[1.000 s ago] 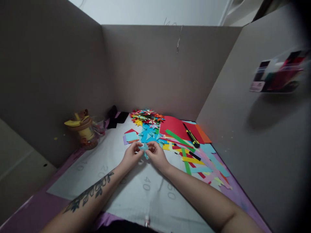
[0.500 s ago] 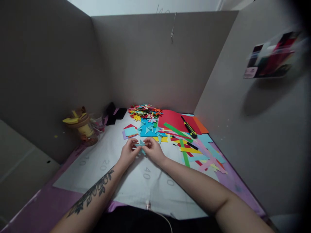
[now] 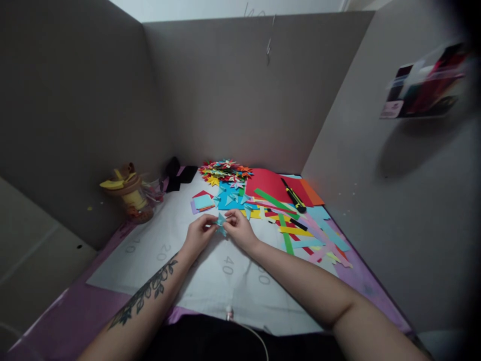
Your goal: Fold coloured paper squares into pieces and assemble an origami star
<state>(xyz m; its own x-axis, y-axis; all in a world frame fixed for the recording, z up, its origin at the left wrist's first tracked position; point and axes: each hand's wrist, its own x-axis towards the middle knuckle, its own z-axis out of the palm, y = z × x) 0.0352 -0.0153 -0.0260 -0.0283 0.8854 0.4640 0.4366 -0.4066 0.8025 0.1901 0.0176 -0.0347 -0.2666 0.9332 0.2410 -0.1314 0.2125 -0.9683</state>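
Observation:
My left hand and my right hand meet over the white mat, both pinching a small folded light-blue paper piece between their fingertips. The piece is pointed, like a star part. Just beyond it lie several more blue folded pieces on a blue sheet. A heap of finished coloured paper stars sits farther back.
Cardboard walls enclose the table on three sides. A yellow-lidded jar stands at the left, a small stack of paper squares lies near the hands, red sheets with a yellow-black utility knife and loose coloured strips lie to the right.
The hands keep working the blue piece, which has turned and now stands a little higher between the fingers. The view has tilted down slightly.

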